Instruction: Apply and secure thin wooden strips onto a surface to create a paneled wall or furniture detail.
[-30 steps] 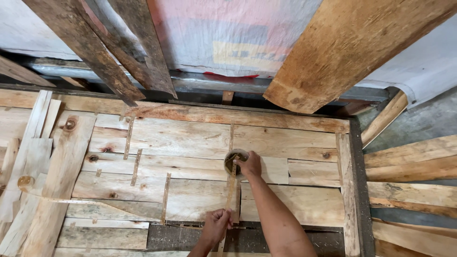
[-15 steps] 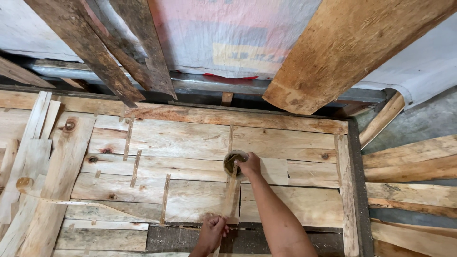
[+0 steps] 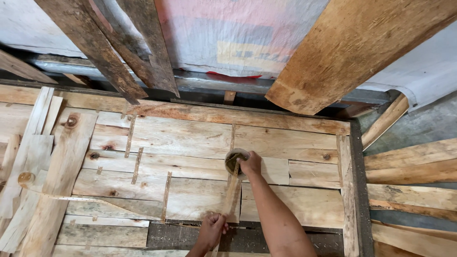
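Observation:
I look down at a flat panel of pale wooden boards (image 3: 190, 138) joined edge to edge. My right hand (image 3: 251, 163) rests at the rim of a small round container (image 3: 234, 161) that sits on the boards near the middle. My left hand (image 3: 212, 229) is closed on the near end of a thin wooden strip (image 3: 231, 194) that runs from it up to the container. The strip lies along a seam between two boards. What is inside the container is dark and unclear.
Large rough planks (image 3: 352, 47) and darker boards (image 3: 95, 52) lean against a tarp-covered wall at the back. Loose slats (image 3: 28, 157) lie at the left, stacked boards (image 3: 414, 166) at the right. A dark frame edge (image 3: 358, 190) borders the panel.
My left hand has slid a little toward me along the thin strip. The right hand stays at the container.

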